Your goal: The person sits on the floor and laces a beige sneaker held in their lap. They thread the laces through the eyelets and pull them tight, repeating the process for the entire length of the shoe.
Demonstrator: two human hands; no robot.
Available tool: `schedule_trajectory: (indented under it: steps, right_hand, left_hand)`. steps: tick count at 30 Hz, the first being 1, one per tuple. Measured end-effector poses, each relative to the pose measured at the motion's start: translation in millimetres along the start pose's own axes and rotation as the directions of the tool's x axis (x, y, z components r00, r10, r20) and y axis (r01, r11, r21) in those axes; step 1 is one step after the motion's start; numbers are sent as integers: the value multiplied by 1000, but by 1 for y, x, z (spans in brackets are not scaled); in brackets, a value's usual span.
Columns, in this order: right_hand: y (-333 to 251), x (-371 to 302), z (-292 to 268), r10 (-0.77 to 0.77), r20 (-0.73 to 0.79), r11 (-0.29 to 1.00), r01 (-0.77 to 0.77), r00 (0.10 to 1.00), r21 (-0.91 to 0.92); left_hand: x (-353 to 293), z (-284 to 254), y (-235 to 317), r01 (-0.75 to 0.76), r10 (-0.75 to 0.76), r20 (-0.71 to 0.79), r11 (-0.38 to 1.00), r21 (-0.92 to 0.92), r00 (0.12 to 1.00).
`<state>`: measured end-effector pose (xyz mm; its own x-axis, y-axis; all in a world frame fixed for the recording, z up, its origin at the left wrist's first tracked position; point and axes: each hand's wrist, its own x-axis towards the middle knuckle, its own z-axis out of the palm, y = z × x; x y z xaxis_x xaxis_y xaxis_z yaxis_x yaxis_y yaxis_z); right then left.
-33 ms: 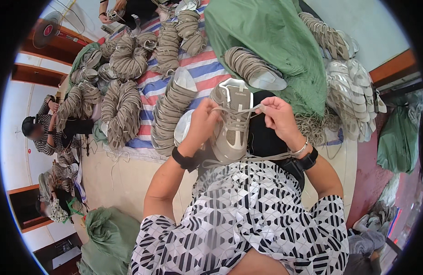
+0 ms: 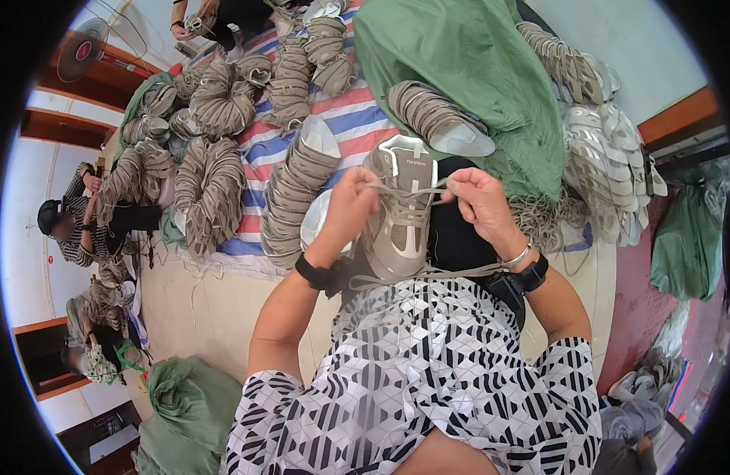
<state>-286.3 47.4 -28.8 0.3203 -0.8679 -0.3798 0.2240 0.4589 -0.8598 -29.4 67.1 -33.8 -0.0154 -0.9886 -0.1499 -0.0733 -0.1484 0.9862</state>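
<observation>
A beige-grey shoe upper [image 2: 400,237] with white trim round its collar stands toe toward me over my lap. Pale shoelaces [image 2: 406,191] run through its eyelets and cross above the tongue. At the shoe's left side, my left hand [image 2: 350,207] pinches one lace, its fingertips partly hidden. On the right, my right hand [image 2: 482,202] holds the other lace between thumb and forefinger, with the rest of the fingers curled. The laces stretch nearly level between both hands. Another loose lace lies across my lap, below the toe.
Nested stacks of similar shoe uppers [image 2: 290,202] cover a striped sheet [image 2: 353,119] ahead. A green tarp [image 2: 460,55] lies at the far right, beside more stacked uppers [image 2: 606,170]. Other people [image 2: 80,214] sit working at the left. A green sack [image 2: 192,416] is at the lower left.
My right fingertips have shifted very slightly to the left with the lace. Both hands keep their pinch, and the shoe upper stays in place.
</observation>
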Motion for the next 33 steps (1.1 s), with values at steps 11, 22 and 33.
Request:
schedule_trajectory:
  steps: [11, 22, 33]
  right_hand:
    - [7, 7, 17, -238, -10, 969, 237, 971, -74]
    - [11, -16, -46, -83, 133, 780, 148, 988, -608]
    - [132, -37, -253, 422, -566, 763, 59, 708, 643]
  left_hand:
    - [26, -95, 44, -111, -152, -289, 684, -721, 945]
    - [1, -129, -20, 212, -317, -388, 933, -290, 865]
    - [1, -59, -22, 64, 16, -190, 911, 407, 982]
